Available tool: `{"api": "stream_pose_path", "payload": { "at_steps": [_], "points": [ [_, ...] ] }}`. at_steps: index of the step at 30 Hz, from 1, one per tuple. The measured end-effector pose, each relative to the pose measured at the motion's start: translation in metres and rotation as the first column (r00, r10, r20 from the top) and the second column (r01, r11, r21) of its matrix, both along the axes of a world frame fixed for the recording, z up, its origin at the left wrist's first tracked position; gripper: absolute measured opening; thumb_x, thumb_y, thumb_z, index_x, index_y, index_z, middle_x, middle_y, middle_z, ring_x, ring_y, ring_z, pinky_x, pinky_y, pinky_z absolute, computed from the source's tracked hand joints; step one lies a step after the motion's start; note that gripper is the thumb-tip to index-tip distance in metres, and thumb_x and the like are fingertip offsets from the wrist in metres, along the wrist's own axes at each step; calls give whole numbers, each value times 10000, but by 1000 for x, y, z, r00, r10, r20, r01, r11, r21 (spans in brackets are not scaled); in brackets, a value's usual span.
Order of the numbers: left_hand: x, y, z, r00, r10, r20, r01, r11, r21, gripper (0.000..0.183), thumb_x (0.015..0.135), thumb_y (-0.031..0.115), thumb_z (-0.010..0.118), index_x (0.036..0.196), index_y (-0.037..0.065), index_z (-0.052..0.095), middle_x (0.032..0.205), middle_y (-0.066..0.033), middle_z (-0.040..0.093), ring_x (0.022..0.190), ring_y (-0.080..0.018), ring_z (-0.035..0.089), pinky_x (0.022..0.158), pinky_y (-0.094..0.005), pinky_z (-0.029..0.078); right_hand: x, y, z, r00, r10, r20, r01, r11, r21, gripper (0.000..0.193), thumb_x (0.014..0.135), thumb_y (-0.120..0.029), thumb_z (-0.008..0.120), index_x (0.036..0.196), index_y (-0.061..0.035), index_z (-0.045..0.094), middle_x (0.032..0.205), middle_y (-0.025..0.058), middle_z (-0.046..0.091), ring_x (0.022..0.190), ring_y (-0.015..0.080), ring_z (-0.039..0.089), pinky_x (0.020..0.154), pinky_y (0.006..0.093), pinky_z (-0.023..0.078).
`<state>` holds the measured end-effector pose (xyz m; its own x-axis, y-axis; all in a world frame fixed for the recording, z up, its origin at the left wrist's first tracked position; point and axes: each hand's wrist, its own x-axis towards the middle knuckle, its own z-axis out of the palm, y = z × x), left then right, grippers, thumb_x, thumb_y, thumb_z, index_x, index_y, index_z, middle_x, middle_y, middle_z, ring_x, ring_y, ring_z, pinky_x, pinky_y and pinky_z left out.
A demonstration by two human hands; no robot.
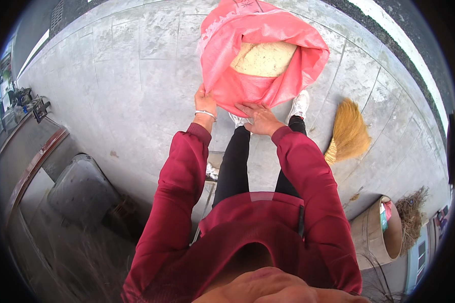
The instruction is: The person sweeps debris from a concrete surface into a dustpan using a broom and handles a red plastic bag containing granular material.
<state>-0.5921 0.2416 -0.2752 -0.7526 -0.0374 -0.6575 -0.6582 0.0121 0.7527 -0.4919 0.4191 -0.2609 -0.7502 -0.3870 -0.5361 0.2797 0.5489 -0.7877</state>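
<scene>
Pink sack (273,93) on grey paving (151,91), open mouth showing pale contents (264,59) | Left hand (206,103): clamped on near-left edge | Right hand (261,119): fingers over near edge, grip cannot be told | Handling: even, gentle tension should best avoid spilling

Straw broom (351,132) lies on grey paved floor (136,81), bristles fanned, bound neck toward the lower edge. Lower right: tan cylindrical bin (366,235), mouth facing right, pink and teal scraps (385,215) inside; dry twig bundle (412,216) just beside it. Left: dark grey rounded object (83,184), kind unclear.
</scene>
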Motion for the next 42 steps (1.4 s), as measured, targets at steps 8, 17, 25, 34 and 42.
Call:
{"api": "stream_pose_path", "payload": {
  "at_steps": [8,17,25,34,42],
  "points": [
    [35,-12,-54,992,-124,-17,118,971,-207,276,819,-5,448,1086,-10,519,994,-93,606,913,-178,573,810,-275,437,21,-10,-25,973,28,230,-68,984,167,725,724,-220,603,1364,-241,263,1347,114,353,1221,277,369,1014,452,255],
    [45,-27,0,909,-407,89,410,835,-367,871,765,256,642,1379,39,63,1358,-236,276,1194,-322,382,978,-346,313,87,2,15,793,-575,-203,603,789,122,583,704,-149,623,1232,3,430,1284,230,382,1195,311,388,984,347,337],
    [156,-121,68,975,-76,209,153,910,-385,688,874,429,429,1398,187,55,1439,-87,130,1280,-328,229,900,-511,361,145,73,-24,738,-586,-335,674,617,406,441,787,-166,580,1181,4,483,1276,250,371,1183,331,381,965,391,342],
    [289,163,76,919,-235,315,0,801,599,667,872,554,345,1368,133,194,1413,-108,205,1276,-299,240,1004,-484,249,229,66,83,629,-770,-106,653,597,-466,573,881,-398,395,1304,-18,323,1321,211,348,1203,333,370,1009,377,269],
    [382,249,55,125,-966,-225,888,210,-409,624,896,447,356,1372,77,198,1427,-177,144,1324,-359,87,1056,-441,125,331,125,46,-2,-501,865,837,-474,-273,588,905,-475,335,1340,-85,274,1336,100,368,1173,273,407,974,405,308]
  ]
}}
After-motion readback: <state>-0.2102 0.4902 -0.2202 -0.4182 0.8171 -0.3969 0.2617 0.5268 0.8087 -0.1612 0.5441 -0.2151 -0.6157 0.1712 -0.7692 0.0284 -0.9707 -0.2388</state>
